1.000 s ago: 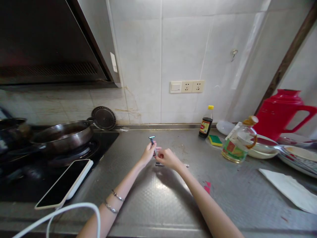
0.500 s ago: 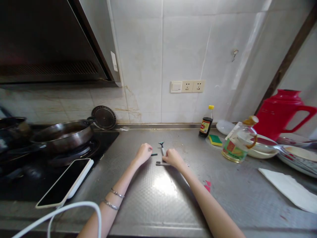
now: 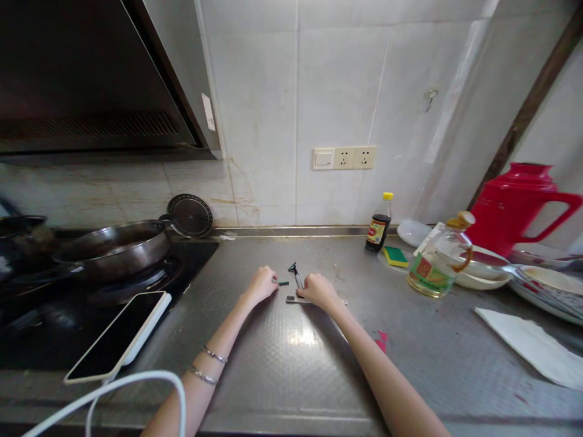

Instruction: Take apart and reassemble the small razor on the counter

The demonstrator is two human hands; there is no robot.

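Over the middle of the steel counter, my right hand (image 3: 319,289) has its fingers closed on the handle of a razor (image 3: 298,280). The razor's dark head points away from me and leans left. Beneath the right hand lies a grey toothbrush (image 3: 294,300), its middle covered by the fingers. To the left, my left hand (image 3: 263,284) is closed with fingertips pinched on a small dark green strip (image 3: 283,283), whose exact kind I cannot make out. The strip's free end points right, towards the razor handle, with a small gap between them.
A smartphone (image 3: 119,337) with a white cable lies at the left, by the stove with a steel pan (image 3: 121,249). At the right stand a soy sauce bottle (image 3: 378,227), a sponge (image 3: 395,257), an oil bottle (image 3: 435,267), bowls and a red thermos jug (image 3: 514,212).
The razor has turned in my right hand, and its head has shifted slightly left and nearer. My left hand has moved slightly left and now pinches the green strip's end.
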